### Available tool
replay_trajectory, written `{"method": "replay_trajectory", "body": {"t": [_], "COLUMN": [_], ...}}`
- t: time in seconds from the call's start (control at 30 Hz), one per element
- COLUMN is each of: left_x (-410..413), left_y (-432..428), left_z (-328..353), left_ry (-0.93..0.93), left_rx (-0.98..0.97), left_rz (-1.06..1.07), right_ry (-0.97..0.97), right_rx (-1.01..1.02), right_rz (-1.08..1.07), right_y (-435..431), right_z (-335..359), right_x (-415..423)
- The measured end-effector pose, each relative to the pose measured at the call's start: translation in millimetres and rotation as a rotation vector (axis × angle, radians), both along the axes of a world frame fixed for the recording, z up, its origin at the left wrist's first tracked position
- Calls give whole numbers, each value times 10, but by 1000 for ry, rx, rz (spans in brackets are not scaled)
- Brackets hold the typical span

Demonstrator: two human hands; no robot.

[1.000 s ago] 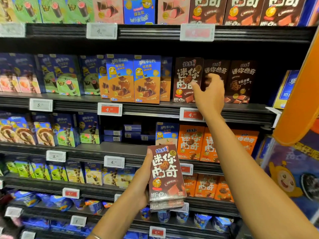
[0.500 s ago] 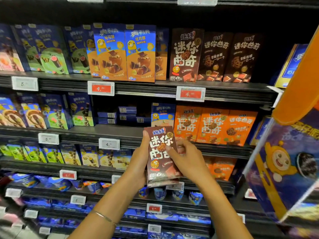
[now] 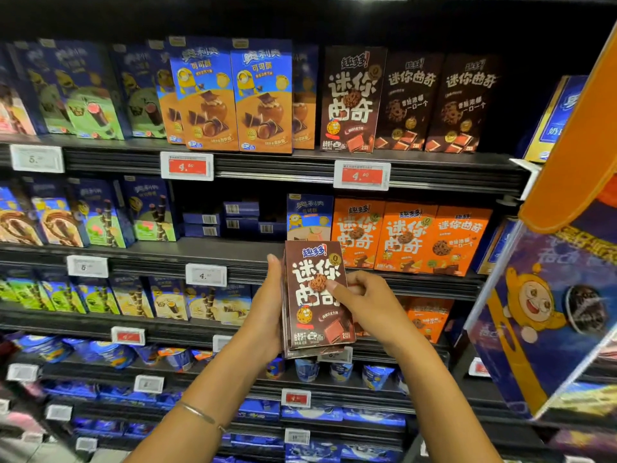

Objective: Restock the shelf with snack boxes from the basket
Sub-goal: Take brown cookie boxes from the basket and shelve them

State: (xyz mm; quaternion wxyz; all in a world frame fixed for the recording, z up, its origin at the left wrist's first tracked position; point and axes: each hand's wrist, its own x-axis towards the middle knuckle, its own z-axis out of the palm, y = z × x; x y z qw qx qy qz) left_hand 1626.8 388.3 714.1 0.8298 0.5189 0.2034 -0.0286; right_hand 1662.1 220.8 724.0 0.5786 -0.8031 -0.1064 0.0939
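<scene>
I hold a small stack of brown mini-cookie boxes (image 3: 315, 299) upright in front of the shelves. My left hand (image 3: 267, 312) grips the stack along its left edge and from behind. My right hand (image 3: 367, 305) pinches the front box at its right edge, thumb on the box face. Three matching brown boxes (image 3: 410, 101) stand in a row on the upper shelf (image 3: 434, 162), to the right of the blue-and-orange wafer boxes (image 3: 230, 95). The basket is out of view.
Orange cookie boxes (image 3: 410, 238) fill the shelf just behind my hands. A gap with flat blue boxes (image 3: 230, 218) lies left of them. An orange-edged display stand (image 3: 551, 295) juts in on the right. Price tags (image 3: 362, 175) line the shelf edges.
My right hand came down from the brown boxes on the upper shelf to the stack and now pinches the front box. The view tilted down slightly.
</scene>
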Motion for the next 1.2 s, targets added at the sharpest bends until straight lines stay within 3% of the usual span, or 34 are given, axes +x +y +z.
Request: {"method": "replay_trajectory", "body": {"t": [0.3,0.6,0.77,1.2], "left_x": [91,131,139,122], "left_y": [28,36,-6,-87], "left_z": [-74,-35,-13,59], "left_ry": [58,73,75,64], "left_rx": [61,68,78,64], "left_rz": [94,114,118,109], "right_ry": [-59,-559,-669,-689], "right_rx": [175,332,388,145], "right_rz": [-39,-268,-447,-576], "right_y": [-110,-539,-666,-511], "right_z": [380,1495,1795,1813], "right_x": [-34,188,616,1350]}}
